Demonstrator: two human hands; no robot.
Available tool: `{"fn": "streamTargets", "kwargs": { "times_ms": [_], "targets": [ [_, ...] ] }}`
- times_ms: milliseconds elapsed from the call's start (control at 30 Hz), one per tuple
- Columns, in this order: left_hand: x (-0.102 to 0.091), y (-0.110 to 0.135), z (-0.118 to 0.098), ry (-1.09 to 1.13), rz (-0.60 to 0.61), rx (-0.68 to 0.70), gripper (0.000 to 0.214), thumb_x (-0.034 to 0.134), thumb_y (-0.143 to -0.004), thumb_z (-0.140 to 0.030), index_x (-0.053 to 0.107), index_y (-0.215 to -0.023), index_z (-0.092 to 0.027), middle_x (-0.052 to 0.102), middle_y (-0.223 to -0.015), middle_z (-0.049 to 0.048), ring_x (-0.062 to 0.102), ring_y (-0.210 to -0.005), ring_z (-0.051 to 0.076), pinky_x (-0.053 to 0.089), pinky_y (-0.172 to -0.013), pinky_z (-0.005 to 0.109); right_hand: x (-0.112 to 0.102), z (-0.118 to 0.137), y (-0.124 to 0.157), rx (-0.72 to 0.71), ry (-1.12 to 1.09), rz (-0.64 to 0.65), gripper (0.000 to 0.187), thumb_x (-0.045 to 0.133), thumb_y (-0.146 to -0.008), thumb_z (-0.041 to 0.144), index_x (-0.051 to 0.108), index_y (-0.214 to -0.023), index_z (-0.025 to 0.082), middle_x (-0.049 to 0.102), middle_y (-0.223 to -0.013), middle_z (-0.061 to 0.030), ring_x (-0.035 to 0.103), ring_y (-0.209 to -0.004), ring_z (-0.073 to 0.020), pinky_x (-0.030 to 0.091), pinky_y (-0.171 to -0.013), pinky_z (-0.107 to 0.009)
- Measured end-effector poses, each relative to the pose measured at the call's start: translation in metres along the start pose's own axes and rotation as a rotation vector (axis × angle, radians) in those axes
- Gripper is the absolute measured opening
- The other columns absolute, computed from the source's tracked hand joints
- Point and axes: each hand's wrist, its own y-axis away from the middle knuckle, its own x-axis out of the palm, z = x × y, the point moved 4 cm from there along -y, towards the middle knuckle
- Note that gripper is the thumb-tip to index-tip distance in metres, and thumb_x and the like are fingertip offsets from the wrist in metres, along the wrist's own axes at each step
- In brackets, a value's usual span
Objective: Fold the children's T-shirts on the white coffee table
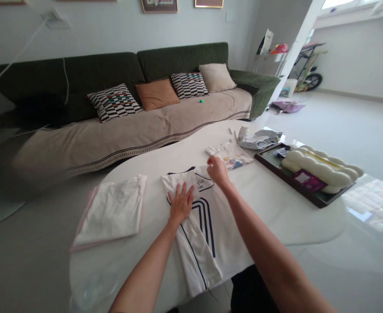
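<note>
A white sports jersey (224,234) with navy trim and a large striped number lies on the table, its left side folded inward over the number. My left hand (180,204) rests flat on the folded sleeve, fingers spread. At the jersey's upper right shoulder, my right hand (218,171) is closed in a pinch on the fabric; its fingertips are partly hidden. Just beyond that hand lies a folded white printed T-shirt (235,156). To the left sits a folded stack of white and pink cloth (113,208).
The white table (276,221) has a rounded edge. On its right stands a dark tray (308,195) with a cream wavy tissue-box cover (321,167); crumpled plastic packaging (259,139) lies behind it. A green sofa (185,56) with several cushions runs behind the table.
</note>
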Motion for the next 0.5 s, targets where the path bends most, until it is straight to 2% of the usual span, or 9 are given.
{"fn": "streamTargets", "kwargs": {
  "times_ms": [100,167,233,333,433,500],
  "targets": [
    [0.004,0.001,0.004,-0.017,0.033,0.007,0.043,0.031,-0.088,-0.032,0.039,-0.130,-0.029,0.038,-0.136,0.0047,0.019,-0.130,0.031,0.002,-0.101,0.060,0.042,0.054,0.036,-0.229,-0.041,0.172,0.031,0.049,-0.073,0.012,0.052,-0.103,0.019,0.057,-0.099,-0.0041,0.054,-0.084,-0.0136,0.041,-0.074,-0.024],
    [0.007,0.002,0.007,-0.014,0.072,0.009,0.039,0.038,-0.084,-0.027,0.053,-0.120,-0.024,0.055,-0.120,0.0081,0.033,-0.123,0.032,-0.002,-0.102,0.057,0.051,0.059,0.072,-0.384,-0.056,0.300,0.035,0.054,-0.075,0.019,0.050,-0.110,0.021,0.057,-0.103,-0.0036,0.056,-0.083,-0.0132,0.042,-0.073,-0.024],
    [0.009,0.003,0.007,0.012,0.075,0.011,0.033,0.041,-0.082,-0.024,0.060,-0.109,-0.024,0.062,-0.110,0.0068,0.041,-0.117,0.031,-0.006,-0.103,0.055,0.041,0.036,0.110,-0.430,-0.019,0.322,0.034,0.051,-0.079,0.025,0.048,-0.112,0.020,0.056,-0.105,-0.0057,0.056,-0.087,-0.0152,0.042,-0.076,-0.027],
    [0.007,0.004,0.006,0.112,0.013,-0.033,0.032,0.040,-0.081,-0.023,0.063,-0.104,-0.025,0.060,-0.114,0.0051,0.040,-0.118,0.029,-0.007,-0.104,0.052,0.007,-0.029,0.158,-0.346,0.155,0.212,0.035,0.053,-0.078,0.031,0.049,-0.111,0.019,0.055,-0.108,-0.0088,0.050,-0.101,-0.0220,0.040,-0.084,-0.034],
    [0.005,0.000,0.007,0.226,-0.031,-0.117,0.030,0.045,-0.078,-0.022,0.063,-0.101,-0.027,0.057,-0.118,0.0031,0.037,-0.122,0.027,0.003,-0.106,0.048,-0.015,-0.082,0.187,-0.253,0.280,0.204,0.043,0.055,-0.074,0.032,0.048,-0.114,0.018,0.056,-0.107,-0.0104,0.048,-0.102,-0.0240,0.040,-0.084,-0.037],
    [0.002,-0.006,0.011,0.261,-0.036,-0.186,0.029,0.047,-0.076,-0.021,0.064,-0.100,-0.027,0.060,-0.114,0.0024,0.040,-0.120,0.026,0.013,-0.106,0.045,-0.020,-0.098,0.194,-0.182,0.287,0.221,0.037,0.053,-0.074,0.029,0.051,-0.108,0.016,0.058,-0.097,-0.0090,0.051,-0.094,-0.0219,0.040,-0.081,-0.034]
  ]
}}
